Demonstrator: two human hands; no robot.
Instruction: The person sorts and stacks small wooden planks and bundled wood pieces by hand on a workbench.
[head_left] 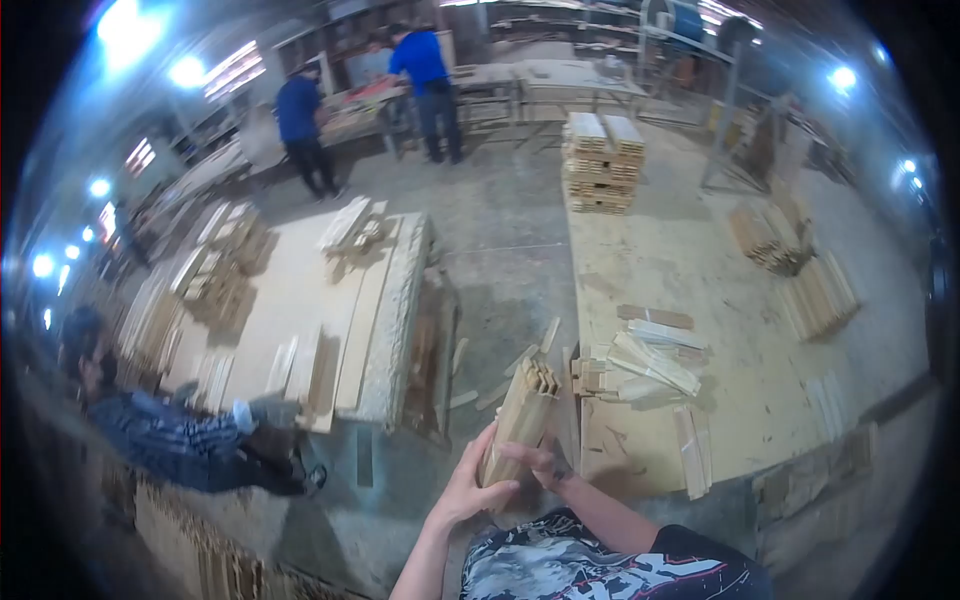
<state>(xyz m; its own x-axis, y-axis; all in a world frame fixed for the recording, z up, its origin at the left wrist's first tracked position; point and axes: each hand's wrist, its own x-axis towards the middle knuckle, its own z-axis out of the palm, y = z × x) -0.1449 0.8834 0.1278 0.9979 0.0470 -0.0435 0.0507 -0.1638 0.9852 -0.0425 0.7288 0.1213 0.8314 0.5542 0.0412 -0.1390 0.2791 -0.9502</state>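
A bundle of wooden slats (522, 415) is held upright, tilted slightly, in front of my body. My left hand (475, 475) grips its left side near the lower end, thumb across the front. From the right, my right hand (535, 462) wraps round the same bundle, its fingers on the near face. The upper ends of the slats show stepped, grooved profiles. Just right of the bundle, a loose pile of slats (655, 362) lies on the right-hand table (640, 450).
Stacked slats (603, 165) stand at the right table's far end, with more bundles (820, 295) on its right. The left table (290, 270) carries several slat piles. A person (180, 435) stands at its near left; two people (425, 80) work at the back. Scraps (505, 385) lie on the floor.
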